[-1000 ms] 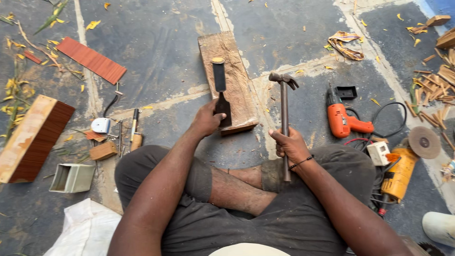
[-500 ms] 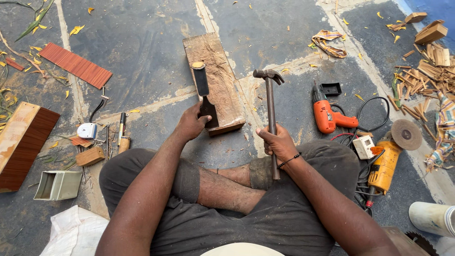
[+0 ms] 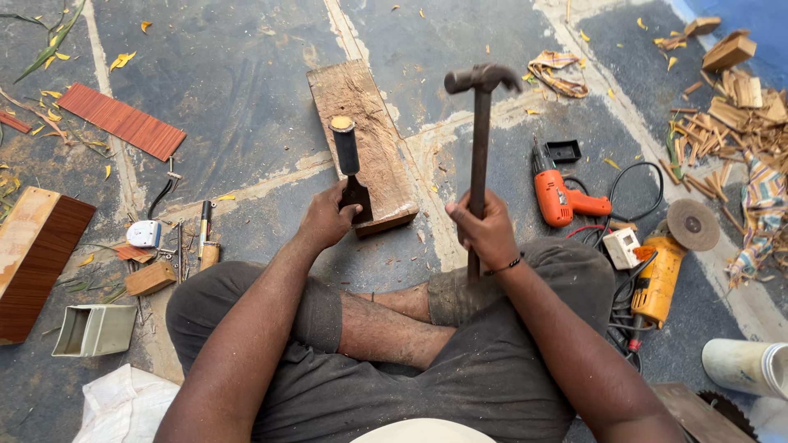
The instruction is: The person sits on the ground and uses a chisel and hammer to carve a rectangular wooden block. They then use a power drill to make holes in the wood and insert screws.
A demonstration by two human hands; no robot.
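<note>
Since the earlier frame the hammer (image 3: 480,148) has been raised slightly, its head now standing clear above the far end of the wooden block (image 3: 365,143), while the chisel (image 3: 349,168) has stayed planted on the block.

The right hand (image 3: 490,231) is clenched around the lower part of the hammer's wooden shaft, holding it upright, with the metal head at the top. A dark cord sits on that wrist.

The left hand (image 3: 328,220) grasps the chisel low on its blade, just at the near edge of the block. The chisel leans a little toward the far side; its dark handle, capped by a pale worn end, points up and away from the person. The block lies flat on the concrete floor (image 3: 238,74), directly ahead of the person's crossed legs.

To the right of the hammer lie an orange power drill (image 3: 558,193) and, nearer, a yellow angle grinder (image 3: 665,262) with its disc facing up (their cords tangle between them). A heap of wood offcuts (image 3: 739,107) occupies the far right. To the left rest a reddish slatted strip (image 3: 123,121), a brown-faced board (image 3: 37,262), a small open box (image 3: 94,328) and several small hand tools (image 3: 193,238).
</note>
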